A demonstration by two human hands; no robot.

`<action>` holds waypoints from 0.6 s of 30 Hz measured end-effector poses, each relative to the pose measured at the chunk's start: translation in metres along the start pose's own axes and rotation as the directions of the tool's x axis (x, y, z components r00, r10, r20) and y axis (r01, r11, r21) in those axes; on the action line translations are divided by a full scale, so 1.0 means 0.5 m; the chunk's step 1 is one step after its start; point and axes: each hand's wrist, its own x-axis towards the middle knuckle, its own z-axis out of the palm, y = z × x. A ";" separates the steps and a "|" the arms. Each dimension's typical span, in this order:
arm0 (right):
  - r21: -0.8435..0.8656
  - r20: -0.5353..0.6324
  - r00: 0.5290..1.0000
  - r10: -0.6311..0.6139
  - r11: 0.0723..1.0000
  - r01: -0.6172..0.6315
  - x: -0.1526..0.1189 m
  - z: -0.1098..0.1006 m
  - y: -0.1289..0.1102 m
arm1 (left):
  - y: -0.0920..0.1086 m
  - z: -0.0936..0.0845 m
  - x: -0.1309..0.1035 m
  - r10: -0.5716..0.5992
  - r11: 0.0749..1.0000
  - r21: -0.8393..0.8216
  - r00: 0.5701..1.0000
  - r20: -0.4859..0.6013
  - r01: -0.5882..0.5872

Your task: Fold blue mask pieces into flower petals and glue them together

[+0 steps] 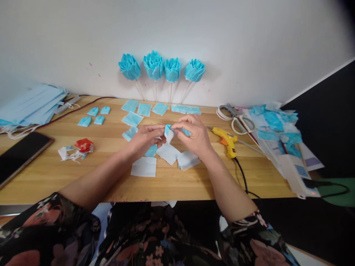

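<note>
Between my two hands is a small folded piece of blue-and-white mask fabric (pixel 168 133), held over the middle of the table. The fingers of my left hand (pixel 148 137) pinch its left side. On its right, my right hand (pixel 192 133) grips the upper edge between thumb and fingers. White fabric squares (pixel 143 167) lie below the hands, and blue fabric squares (pixel 132 119) are spread behind them, some partly hidden by my hands. Several folded blue petals (pixel 84 121) rest to the left.
Blue fabric roses (pixel 153 66) on sticks lean against the wall. A yellow glue gun (pixel 229 140), scissors (pixel 242 123) and a tape roll (pixel 224 112) lie right, near fabric scraps (pixel 273 120) and a white power strip (pixel 298 175). Left are face masks (pixel 33 101), a phone (pixel 22 157) and red scraps (pixel 84 145).
</note>
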 end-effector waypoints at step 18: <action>-0.002 0.006 1.000 -0.001 1.000 0.001 0.000 0.000 -0.001 | 0.004 0.003 -0.002 0.005 1.000 0.007 1.000 0.003 -0.005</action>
